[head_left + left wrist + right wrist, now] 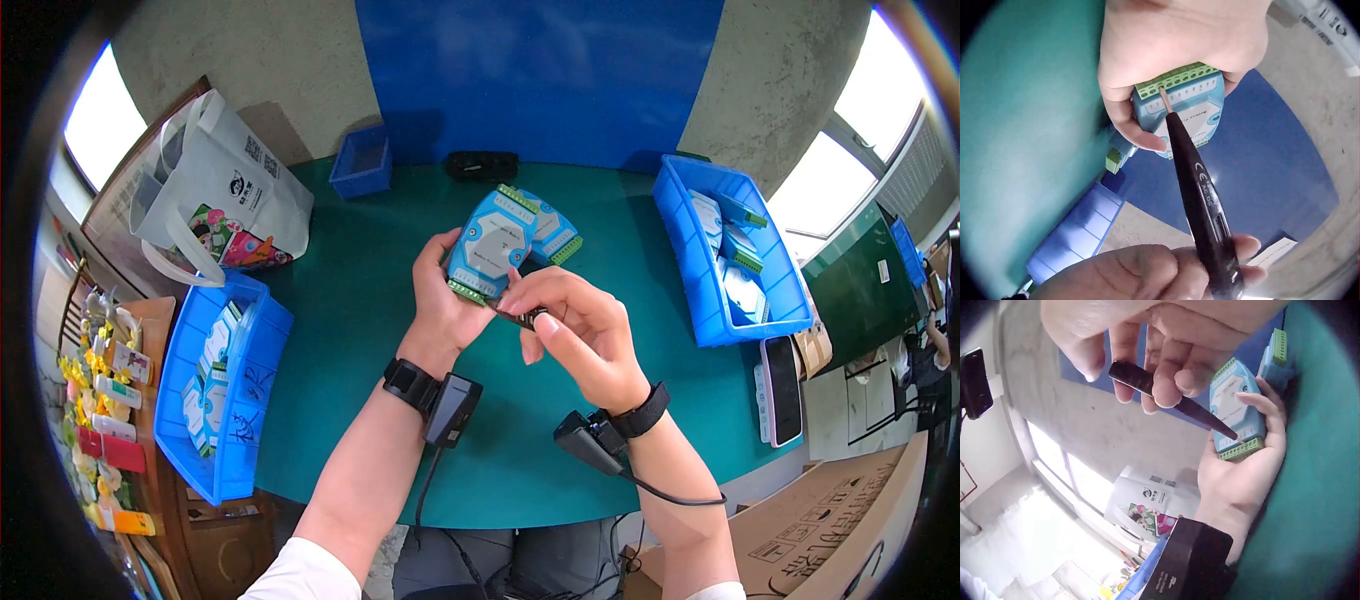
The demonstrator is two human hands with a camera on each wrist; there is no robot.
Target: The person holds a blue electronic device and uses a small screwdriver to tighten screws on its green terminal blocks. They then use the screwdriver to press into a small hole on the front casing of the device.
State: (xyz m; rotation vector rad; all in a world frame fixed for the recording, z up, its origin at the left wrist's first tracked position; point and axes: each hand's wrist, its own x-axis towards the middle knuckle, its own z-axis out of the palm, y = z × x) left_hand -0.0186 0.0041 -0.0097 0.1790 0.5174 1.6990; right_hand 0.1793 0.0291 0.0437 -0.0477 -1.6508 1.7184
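The left hand (447, 305) grips a blue and white module (492, 243) with green terminal strips along two ends. Between its fingers and thumb the right hand (585, 330) pinches a black screwdriver (1197, 187). In the left wrist view the screwdriver's metal tip meets a screw hole of the green terminal strip (1179, 79) nearest the palm. A second blue module (553, 236) lies just beyond the held one, on the green table.
Blue bins of modules stand at the left (235, 400) and right (735, 250). A small blue bin (362, 163) and a black object (482, 165) sit at the back. A white bag (235, 190) is back left, a phone (782, 390) at the right edge.
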